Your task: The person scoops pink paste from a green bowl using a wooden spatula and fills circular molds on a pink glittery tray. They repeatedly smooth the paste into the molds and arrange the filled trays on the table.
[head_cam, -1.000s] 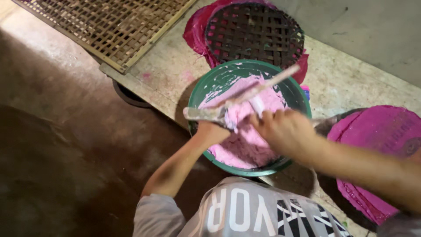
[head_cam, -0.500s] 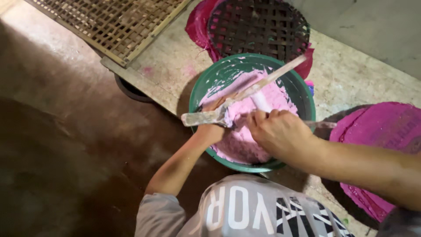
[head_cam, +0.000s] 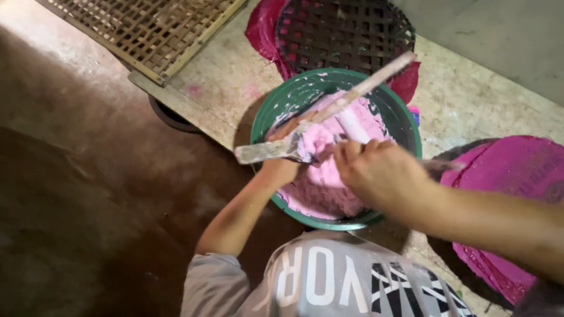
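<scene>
A green basin [head_cam: 405, 126] holds thick pink paste [head_cam: 320, 196]. Across it lies a long wooden paddle [head_cam: 364, 88], smeared with paste at its flat near end. My left hand [head_cam: 281, 171] grips that end from below at the basin's near rim. My right hand [head_cam: 380, 175] is closed over the paste beside the paddle blade. A thin grey tool [head_cam: 447, 165] sticks out from its right side. The fingertips of both hands are hidden in paste.
A dark woven round tray [head_cam: 343, 32] on pink cloth lies behind the basin. A bamboo lattice frame [head_cam: 147, 26] is at the upper left. A round pink-coated tray [head_cam: 511, 176] sits at the right. Brown floor stretches left of the stone slab.
The paddle's far end has swung a little further away. My right hand has stayed by the blade, shifting only slightly.
</scene>
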